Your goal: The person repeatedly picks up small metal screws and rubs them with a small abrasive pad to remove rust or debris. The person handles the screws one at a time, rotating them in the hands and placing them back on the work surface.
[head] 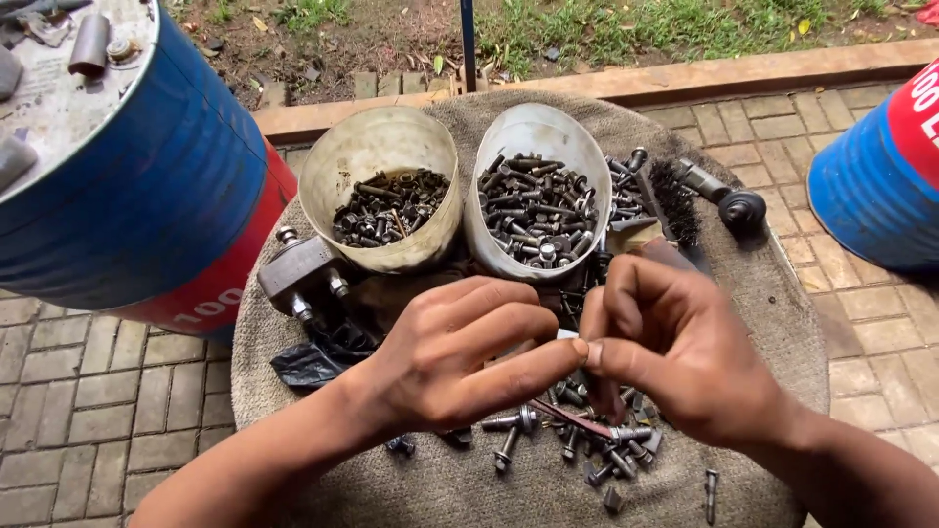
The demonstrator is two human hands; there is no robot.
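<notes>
We log: left hand and right hand, fingers pinched together on something too small to identify, above scattered dark steel bolts on the sackcloth-covered worktop.

Soft daylight, wide-lens bend

Even outdoor light, overcast feel; shadows faint and diffuse under the hands. Mild sheen on the blue drum and the bolts. Centre sharp. Fingertips slightly motion-blurred. Edges bow outward; brick lines curve near the corners.

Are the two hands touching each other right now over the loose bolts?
Touching. The head view shows the left hand forefinger tip pressed against the right hand fingertips, no gap, above the loose bolts.
</notes>
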